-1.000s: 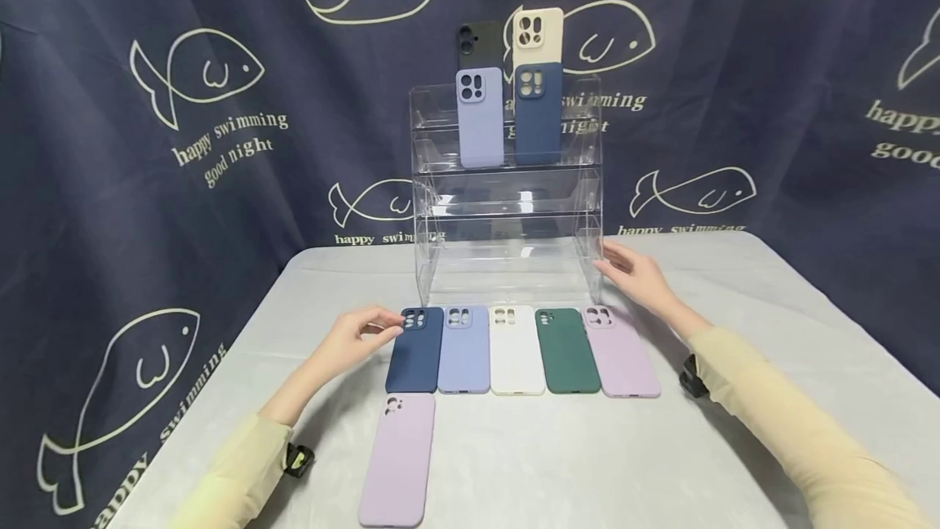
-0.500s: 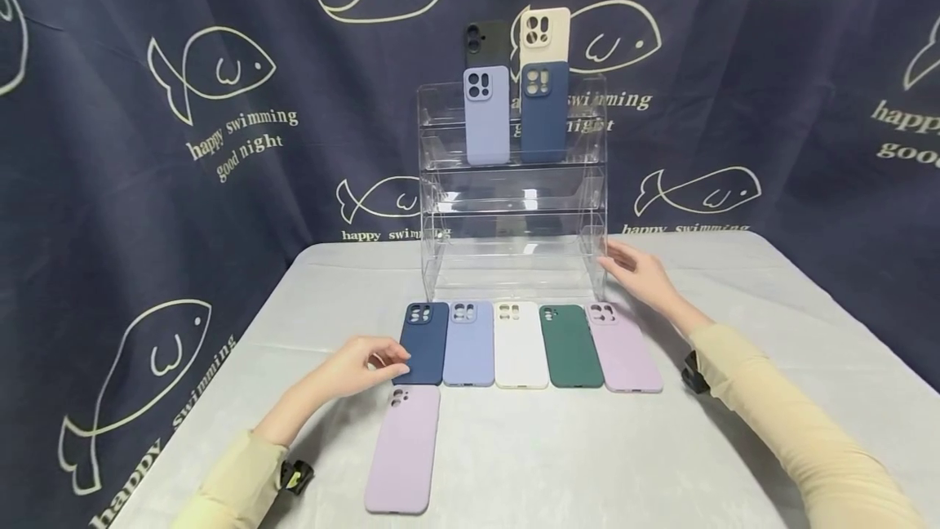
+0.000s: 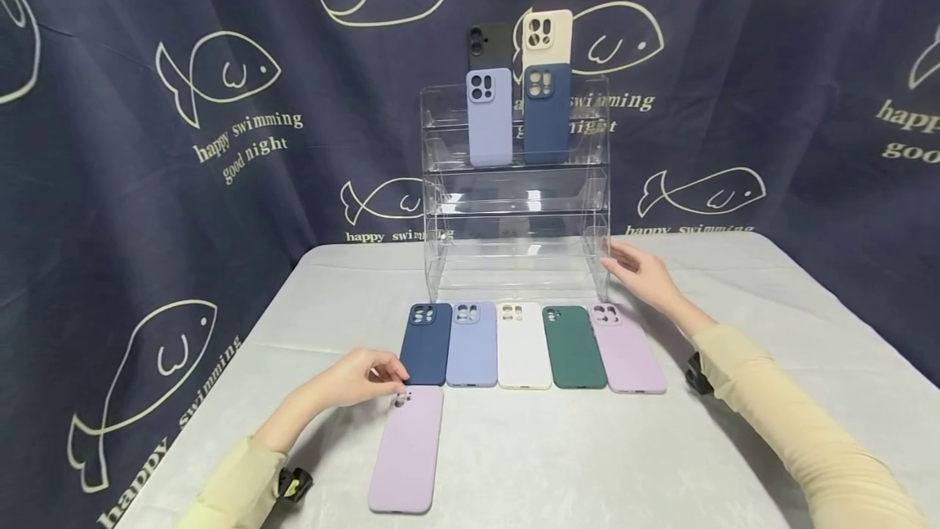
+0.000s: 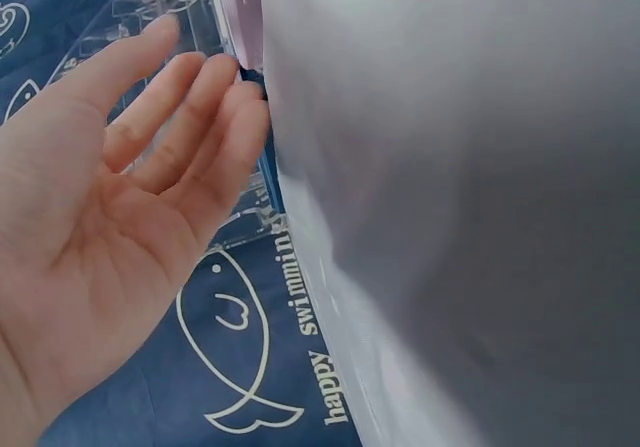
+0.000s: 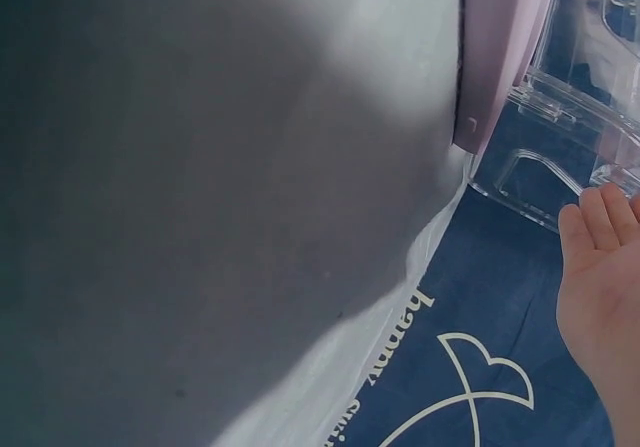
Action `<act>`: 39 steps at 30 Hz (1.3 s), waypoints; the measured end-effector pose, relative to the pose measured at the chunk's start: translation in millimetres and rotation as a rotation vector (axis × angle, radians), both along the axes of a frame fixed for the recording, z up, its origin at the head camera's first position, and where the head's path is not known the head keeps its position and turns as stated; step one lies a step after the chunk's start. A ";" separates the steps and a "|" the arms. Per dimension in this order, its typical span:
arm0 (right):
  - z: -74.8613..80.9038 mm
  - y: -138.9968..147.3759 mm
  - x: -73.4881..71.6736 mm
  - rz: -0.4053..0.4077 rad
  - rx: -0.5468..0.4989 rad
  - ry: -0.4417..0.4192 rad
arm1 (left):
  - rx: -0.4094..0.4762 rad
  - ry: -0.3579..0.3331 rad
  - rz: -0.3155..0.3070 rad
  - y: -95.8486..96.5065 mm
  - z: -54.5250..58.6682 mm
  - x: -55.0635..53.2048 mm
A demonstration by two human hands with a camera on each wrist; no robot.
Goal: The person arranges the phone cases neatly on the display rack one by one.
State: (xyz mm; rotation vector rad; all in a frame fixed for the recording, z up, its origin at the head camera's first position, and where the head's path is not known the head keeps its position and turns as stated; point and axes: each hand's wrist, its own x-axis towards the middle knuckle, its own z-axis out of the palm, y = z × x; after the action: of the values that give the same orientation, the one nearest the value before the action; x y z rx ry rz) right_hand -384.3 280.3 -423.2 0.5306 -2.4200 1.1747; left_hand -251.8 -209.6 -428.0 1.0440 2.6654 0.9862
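Left grip by front lilac case; right grip beside rack.

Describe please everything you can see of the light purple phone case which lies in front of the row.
The light purple phone case is one plain, matte-looking piece, perhaps silicone, with rounded corners and camera openings at its upper left. It lies flat, back side up, on the grey-white tablecloth, its top end close to the row's dark blue case. The left hand is at its camera corner; whether they touch is unclear.
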 end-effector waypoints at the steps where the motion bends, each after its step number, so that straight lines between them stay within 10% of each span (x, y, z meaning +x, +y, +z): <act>1: 0.0 0.2 0.3 0.000 0.001 0.001 | 0.012 -0.027 -0.008 -1.0 -1.3 0.3; 10: 0.4 1.4 0.3 -0.005 0.010 0.014 | 0.101 -0.233 -0.050 -5.3 -5.5 3.2; 39: -0.2 -2.0 -0.1 -0.003 0.023 0.008 | -0.100 -0.159 -0.035 -1.8 2.5 16.0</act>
State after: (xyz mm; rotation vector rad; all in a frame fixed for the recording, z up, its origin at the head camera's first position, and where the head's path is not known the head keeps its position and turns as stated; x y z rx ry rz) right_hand -384.4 278.3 -423.4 0.5378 -2.4298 1.1429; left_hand -235.8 -211.4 -425.5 0.9467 2.5315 0.8793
